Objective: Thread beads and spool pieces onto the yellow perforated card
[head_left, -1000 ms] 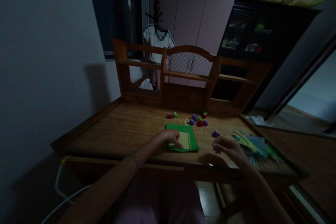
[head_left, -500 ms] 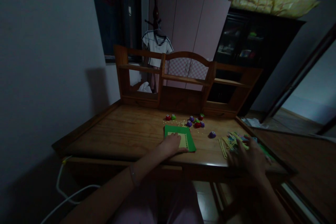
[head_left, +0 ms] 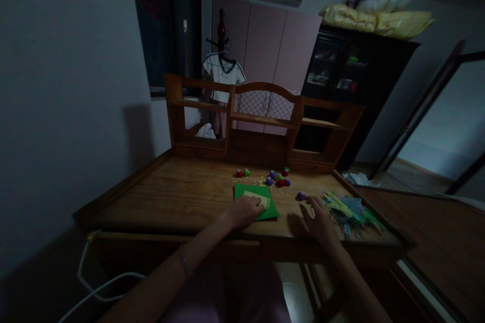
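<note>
My left hand (head_left: 246, 210) rests on a green sheet of paper (head_left: 240, 191), its fingers closed over a pale yellow piece of paper (head_left: 267, 199) with a row of small holes or marks along its right side. Much of the yellow piece is hidden under the fingers. My right hand (head_left: 319, 218) is just above the desk, fingers apart and nothing seen in them. A small purple craft punch (head_left: 300, 195), as it appears, stands near its fingertips. To its right lies a pile of coloured paper strips (head_left: 352, 209), with yellow strips (head_left: 338, 204) on top.
Several red, green and purple punches (head_left: 280, 182) stand at the back of the wooden desk (head_left: 170, 197), with tiny yellow paper bits (head_left: 257, 180) scattered around. Behind them rises a wooden shelf unit (head_left: 261, 119). A white cable (head_left: 87, 272) hangs at the left.
My right hand has moved left, away from the strip pile towards the lone purple punch. Under my left hand the yellow paper sits at a different angle, and those fingers are more curled.
</note>
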`<state>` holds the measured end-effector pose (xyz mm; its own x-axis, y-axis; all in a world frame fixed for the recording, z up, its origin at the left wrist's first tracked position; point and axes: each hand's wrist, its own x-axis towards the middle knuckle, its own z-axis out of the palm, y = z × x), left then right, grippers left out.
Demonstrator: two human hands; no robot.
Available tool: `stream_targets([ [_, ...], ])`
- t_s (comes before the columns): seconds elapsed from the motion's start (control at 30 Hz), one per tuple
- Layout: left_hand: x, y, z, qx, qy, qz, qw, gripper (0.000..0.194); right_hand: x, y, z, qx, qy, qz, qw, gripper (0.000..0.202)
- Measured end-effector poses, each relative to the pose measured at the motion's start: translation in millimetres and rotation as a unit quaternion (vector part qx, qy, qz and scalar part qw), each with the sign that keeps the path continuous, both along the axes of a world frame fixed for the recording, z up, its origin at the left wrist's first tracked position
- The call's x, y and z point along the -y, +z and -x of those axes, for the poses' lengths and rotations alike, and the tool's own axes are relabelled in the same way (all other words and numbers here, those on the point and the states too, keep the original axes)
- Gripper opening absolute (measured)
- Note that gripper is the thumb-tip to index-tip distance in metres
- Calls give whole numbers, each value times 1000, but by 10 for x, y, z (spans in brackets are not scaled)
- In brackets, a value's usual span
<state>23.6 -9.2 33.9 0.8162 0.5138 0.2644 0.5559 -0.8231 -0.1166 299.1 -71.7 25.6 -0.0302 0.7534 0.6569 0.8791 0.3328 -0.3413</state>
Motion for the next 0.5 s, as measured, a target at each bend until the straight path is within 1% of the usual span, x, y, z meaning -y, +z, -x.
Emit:
stream_targets([
  [0.07, 8, 20, 71, 33, 10, 4, 999, 19, -14, 24, 160, -10, 47, -2, 999, 28],
  [0.2, -18, 39, 217, 136, 30, 65, 988, 23, -50, 89, 450, -10, 149, 23, 989, 38],
  [0.3, -61, 15, 299, 187, 34, 116, 975, 25, -110, 88, 603, 5, 217, 49, 975, 35],
  [0.37, -86, -22, 343, 197, 32, 138, 970, 26, -158, 59, 675, 1, 233, 59, 971, 29],
  [0.5, -119, -131, 425, 204, 23, 155, 966, 25, -233, -19, 770, -22, 236, 92, 967, 16],
])
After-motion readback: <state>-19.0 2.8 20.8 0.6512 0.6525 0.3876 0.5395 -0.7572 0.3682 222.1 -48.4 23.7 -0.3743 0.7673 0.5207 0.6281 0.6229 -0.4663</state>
